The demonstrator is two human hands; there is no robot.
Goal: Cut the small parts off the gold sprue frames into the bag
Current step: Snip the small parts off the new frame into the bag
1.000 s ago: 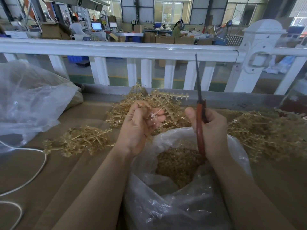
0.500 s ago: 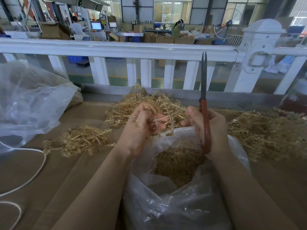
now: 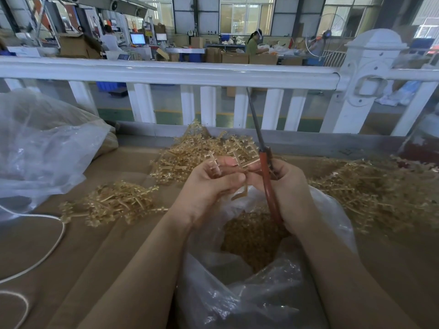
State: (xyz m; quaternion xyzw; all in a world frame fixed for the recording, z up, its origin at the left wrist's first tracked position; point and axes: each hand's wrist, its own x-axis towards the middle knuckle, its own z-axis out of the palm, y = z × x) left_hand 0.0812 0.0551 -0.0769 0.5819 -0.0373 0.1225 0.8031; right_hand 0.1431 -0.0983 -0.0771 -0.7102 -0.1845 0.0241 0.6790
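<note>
The left hand (image 3: 209,184) pinches one gold sprue frame (image 3: 234,166) between thumb and curled fingers, directly above the open mouth of the bag (image 3: 266,293). The right hand (image 3: 288,193) wraps round the red handles of the scissors (image 3: 267,179), blades pointing up and away and apparently closed; its fingertips also seem to touch the frame, though the overlap obscures this. Loose cut parts (image 3: 251,236) fill the bag's lower part. Uncut frames lie in heaps on the desk (image 3: 83,245): a left pile (image 3: 111,205), a far pile (image 3: 197,150), a right pile (image 3: 375,193).

To perform the step well: keep the frame over the bag opening, turn it so the next part's stem faces the blades, cut close to the part, and let it fall inside.
</note>
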